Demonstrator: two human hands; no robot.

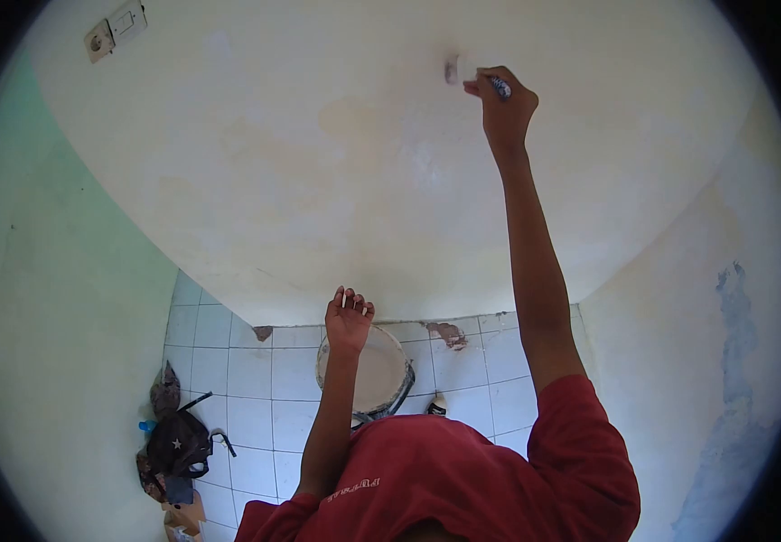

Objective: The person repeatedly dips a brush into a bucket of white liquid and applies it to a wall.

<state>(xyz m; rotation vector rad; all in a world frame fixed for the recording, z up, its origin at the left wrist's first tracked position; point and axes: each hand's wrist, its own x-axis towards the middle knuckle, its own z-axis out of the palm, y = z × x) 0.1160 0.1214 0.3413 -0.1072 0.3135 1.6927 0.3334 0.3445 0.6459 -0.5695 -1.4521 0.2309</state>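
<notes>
Cream wall (336,163) takes the brush (456,70), pressed high against it by the right hand (505,108), clamped on its handle. Left hand (348,318), fingers loosely spread, holds nothing above the bucket (381,370) on the tiled floor (264,388).

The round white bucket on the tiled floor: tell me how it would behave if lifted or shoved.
The round white bucket looks filled with pale paint nearly to its rim, so it is probably heavy and apt to slosh if shoved. It sits broad and low on the white floor tiles, so tipping seems unlikely. The left hand touches its rim; smears there could be slippery.
</notes>
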